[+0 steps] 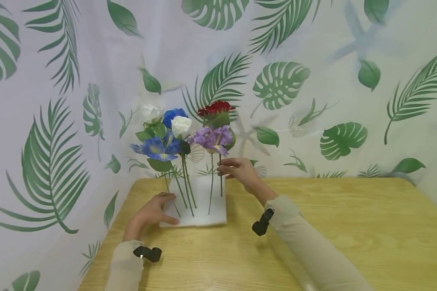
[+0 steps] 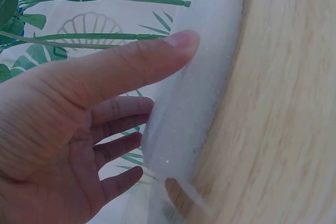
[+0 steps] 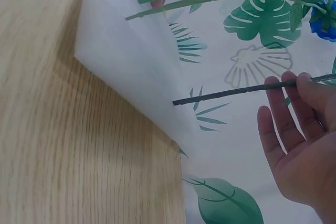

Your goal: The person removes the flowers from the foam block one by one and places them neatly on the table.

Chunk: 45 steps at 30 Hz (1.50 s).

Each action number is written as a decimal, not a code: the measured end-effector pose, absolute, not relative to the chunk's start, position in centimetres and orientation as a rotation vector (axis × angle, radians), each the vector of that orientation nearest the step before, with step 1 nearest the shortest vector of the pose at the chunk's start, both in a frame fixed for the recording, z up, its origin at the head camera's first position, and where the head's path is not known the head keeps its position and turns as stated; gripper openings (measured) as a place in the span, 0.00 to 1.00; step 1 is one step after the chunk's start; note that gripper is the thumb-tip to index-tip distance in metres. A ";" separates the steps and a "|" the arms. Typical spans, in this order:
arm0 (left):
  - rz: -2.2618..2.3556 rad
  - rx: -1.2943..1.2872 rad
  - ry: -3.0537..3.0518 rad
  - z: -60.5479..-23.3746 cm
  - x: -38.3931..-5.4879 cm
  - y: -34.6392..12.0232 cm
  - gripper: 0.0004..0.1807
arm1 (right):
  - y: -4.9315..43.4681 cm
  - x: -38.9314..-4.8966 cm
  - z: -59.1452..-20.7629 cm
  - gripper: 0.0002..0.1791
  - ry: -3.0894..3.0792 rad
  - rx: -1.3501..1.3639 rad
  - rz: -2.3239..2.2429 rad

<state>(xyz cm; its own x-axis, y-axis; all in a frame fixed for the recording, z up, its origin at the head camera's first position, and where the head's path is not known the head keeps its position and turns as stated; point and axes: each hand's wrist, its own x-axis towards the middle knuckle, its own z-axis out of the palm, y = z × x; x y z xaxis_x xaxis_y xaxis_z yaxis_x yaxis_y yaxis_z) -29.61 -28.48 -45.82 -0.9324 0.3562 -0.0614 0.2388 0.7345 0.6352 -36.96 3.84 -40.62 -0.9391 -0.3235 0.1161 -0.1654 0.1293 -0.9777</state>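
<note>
The right hand (image 1: pixel 238 171) pinches 1 dark stem (image 3: pixel 226 96); the left hand (image 1: pixel 151 211), fingers spread, touches 1 board (image 1: pixel 218 210). 6 flowers (image 1: pixel 181 126) show: 2 white, 2 blue, 1 purple, 1 red.

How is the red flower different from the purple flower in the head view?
The red flower is deep red and densely ruffled; the purple flower is pale purple, with looser, spreading petals. The red flower appears higher in the picture, the purple flower lower. Both appear above the white board.

Long beige sleeves (image 1: pixel 309 242); small black wrist-worn cameras (image 1: pixel 261 227).
</note>
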 end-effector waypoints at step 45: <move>0.937 0.413 2.715 -45.5 -29.6 -28.4 0.54 | 5.1 -36.9 -41.4 0.13 2.267 -0.558 -2.048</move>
